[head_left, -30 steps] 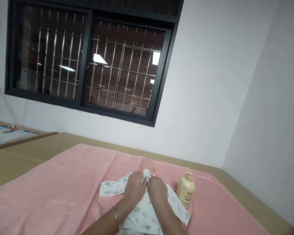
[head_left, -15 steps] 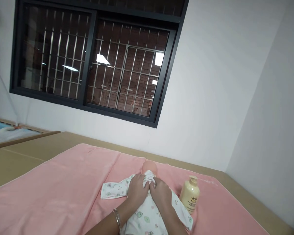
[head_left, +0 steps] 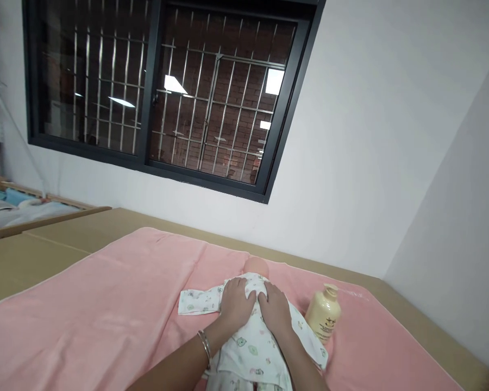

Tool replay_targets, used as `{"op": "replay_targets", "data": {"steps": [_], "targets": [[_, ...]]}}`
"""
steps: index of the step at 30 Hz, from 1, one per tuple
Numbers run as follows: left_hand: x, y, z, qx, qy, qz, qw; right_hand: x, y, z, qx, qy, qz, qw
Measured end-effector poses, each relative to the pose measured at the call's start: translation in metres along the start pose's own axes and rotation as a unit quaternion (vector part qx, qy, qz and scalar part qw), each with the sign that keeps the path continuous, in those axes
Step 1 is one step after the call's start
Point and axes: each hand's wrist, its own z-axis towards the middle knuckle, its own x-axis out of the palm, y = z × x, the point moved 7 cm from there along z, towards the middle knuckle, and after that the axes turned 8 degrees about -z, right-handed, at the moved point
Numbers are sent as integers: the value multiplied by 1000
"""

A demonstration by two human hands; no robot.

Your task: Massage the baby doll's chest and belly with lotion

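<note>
On the pink towel [head_left: 106,304], mid-frame: doll [head_left: 257,267] lying face-up in a white printed onesie [head_left: 248,347], one sleeve spread flat to the left. Left hand [head_left: 235,302] and right hand [head_left: 275,309] both flat on its chest, fingers open, gripping nothing. Cream pump bottle [head_left: 325,319] stands just right of it. Doll's face hidden; legs cut off at the bottom edge; print details unreadable.

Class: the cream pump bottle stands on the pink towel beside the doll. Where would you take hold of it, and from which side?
Grip the bottle round its wide body, below the pump head, coming from its right. It stands roughly upright, and the doll with the right hand lies close on its left, while the towel to its right lies bare. The narrow pump probably gives a poorer hold.
</note>
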Motion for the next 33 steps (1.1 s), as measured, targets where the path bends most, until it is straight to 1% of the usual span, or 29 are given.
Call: {"op": "replay_targets", "data": {"steps": [2,7,11,14,18,20,22,25,27,31,33], "targets": [[1,1,0,0,1,1,1000,2,-2,0,3,0,7,1000],[3,4,4,2,3,0,1000,8,-8,1,35,7,6,999],[4,3,5,19,-1,0,1000,12,-10,1,45,11,-6,999],[3,3,4,37,-15,-3,999,7,-8,1,36,10,-4,999],[1,1,1,58,-35,-23,997,-7,2,-4,2,13,7,1000],[-1,-2,-1,69,-46,-20,996,-12,5,-9,13,12,-13,1000],[-3,-3,-2,70,-56,-9,996,-15,4,-14,40,4,-40,998],[-5,-1,-2,47,-67,4,997,-15,0,-15,70,-17,-41,997],[-3,1,-1,40,-59,7,997,-14,-1,-11,55,-26,-26,998],[1,-2,3,77,-22,7,997,-13,8,-4,-22,-16,-23,999],[2,-3,3,86,-11,17,996,-14,11,-5,-21,-4,-37,999]]}}
